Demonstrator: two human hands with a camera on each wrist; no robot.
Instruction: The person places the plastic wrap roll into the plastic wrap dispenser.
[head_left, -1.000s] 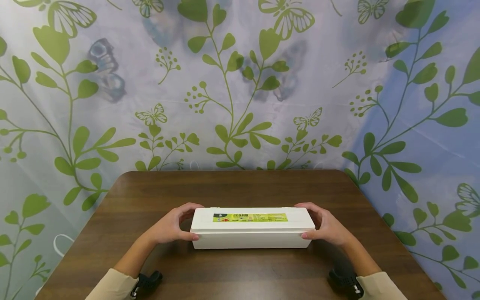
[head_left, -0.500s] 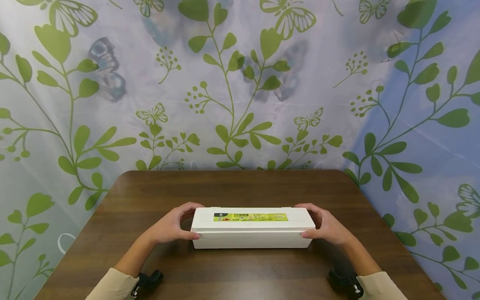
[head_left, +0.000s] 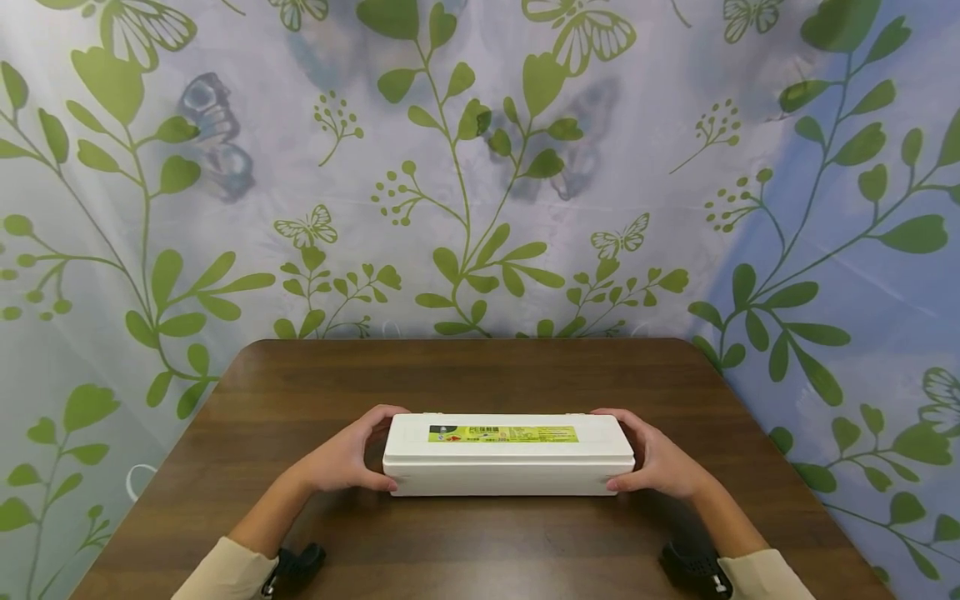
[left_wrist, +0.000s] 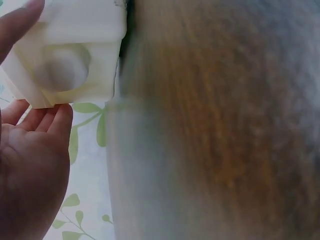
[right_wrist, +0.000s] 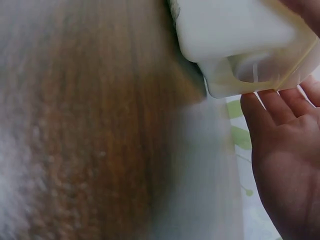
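A long white cling film box (head_left: 510, 479) lies crosswise on the brown table, its lid down and a green and yellow label (head_left: 504, 434) on top. My left hand (head_left: 348, 454) grips the left end, thumb on the front face and fingers behind. At the right end my right hand (head_left: 660, 462) holds it the same way. In the left wrist view, the roll's round end (left_wrist: 65, 70) shows in a recess at the box end. The right wrist view has a similar recess (right_wrist: 255, 67) above my fingers (right_wrist: 280, 107).
The wooden table (head_left: 480, 375) has rounded far corners, and its back edge stands close to a patterned curtain (head_left: 480, 167) with leaves and butterflies. Black wrist straps (head_left: 296, 567) sit below both hands. A white loop (head_left: 138, 482) hangs past the left table edge.
Both thumbs have slid a little lower on the front of the cling film box. The box stays in nearly the same place, and the head view has shifted slightly.
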